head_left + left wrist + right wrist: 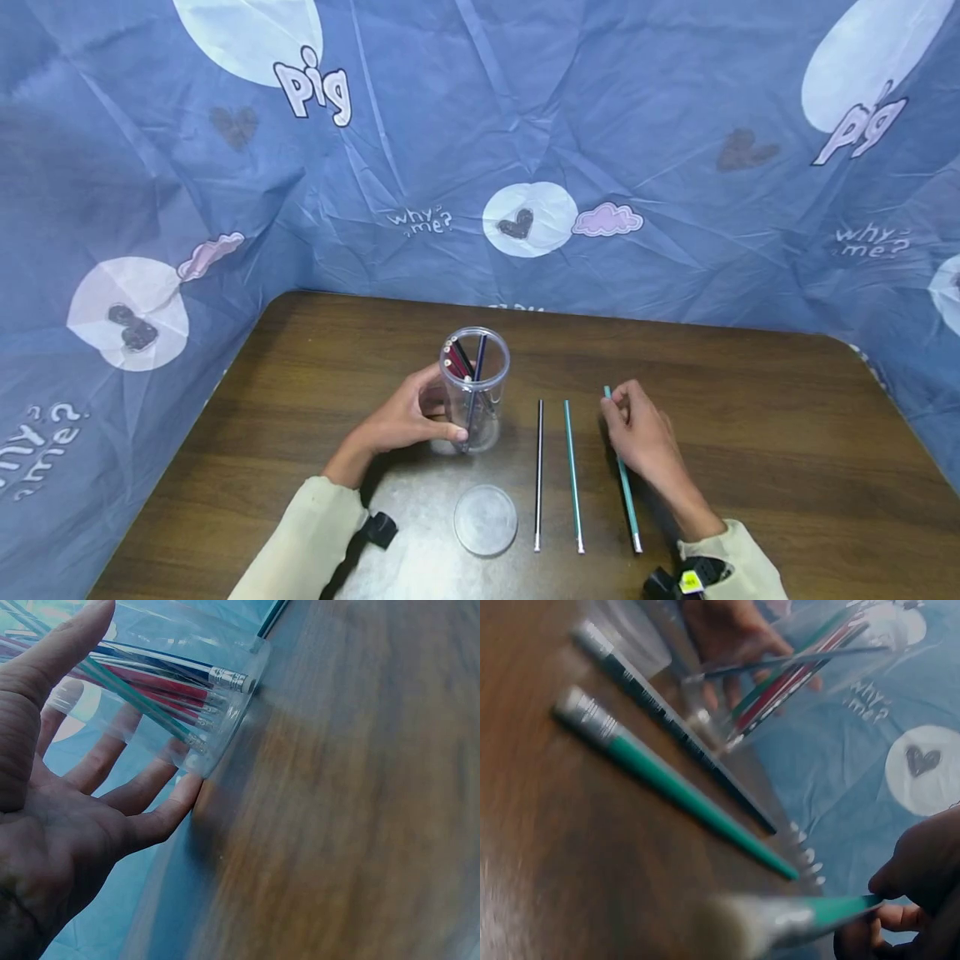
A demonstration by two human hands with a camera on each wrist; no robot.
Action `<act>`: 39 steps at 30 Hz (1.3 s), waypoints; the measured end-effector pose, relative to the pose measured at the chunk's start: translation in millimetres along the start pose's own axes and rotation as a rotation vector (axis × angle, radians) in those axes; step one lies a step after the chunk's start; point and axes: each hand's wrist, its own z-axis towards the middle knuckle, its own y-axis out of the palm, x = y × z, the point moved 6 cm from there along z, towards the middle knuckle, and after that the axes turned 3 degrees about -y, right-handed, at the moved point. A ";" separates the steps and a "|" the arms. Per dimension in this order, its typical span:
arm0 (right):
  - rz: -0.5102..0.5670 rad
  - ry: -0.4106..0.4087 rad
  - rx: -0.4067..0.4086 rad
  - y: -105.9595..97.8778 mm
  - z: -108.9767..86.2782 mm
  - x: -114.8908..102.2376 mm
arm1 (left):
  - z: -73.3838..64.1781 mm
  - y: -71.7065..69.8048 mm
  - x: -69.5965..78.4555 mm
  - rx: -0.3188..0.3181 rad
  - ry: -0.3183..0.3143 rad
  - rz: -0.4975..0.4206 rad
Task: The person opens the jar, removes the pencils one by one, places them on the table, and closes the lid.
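Observation:
My left hand [420, 412] grips a clear plastic jar [491, 425] that stands upright and uncapped on the table. Inside it lean several pencils [176, 690], dark blue, red, black and green, with their eraser ends down. At the right, my right hand [641, 429] pinches a green pencil [627, 500] near its far end; its eraser end points towards me. Between jar and right hand lie a black pencil [539, 475] and another green pencil [573, 475], side by side. A round clear lid [485, 521] lies flat in front of the jar.
The brown wooden table [787, 433] has a far edge that meets a blue printed cloth [420, 150] hung behind and at both sides. Dark wrist cameras [380, 530] sit at both sleeves.

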 end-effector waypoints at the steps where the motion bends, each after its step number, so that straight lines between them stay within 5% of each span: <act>1: -0.029 0.007 -0.001 1.7 0.2 3.0 | -0.2 0.0 0.1 0.001 -0.001 0.002; 12: -0.163 0.093 -0.026 13.8 0.8 15.5 | 0.7 0.2 1.4 -0.002 0.000 0.005; 39: -0.190 0.111 0.082 21.6 2.0 24.9 | 1.6 -0.1 -0.7 -0.005 0.022 -0.008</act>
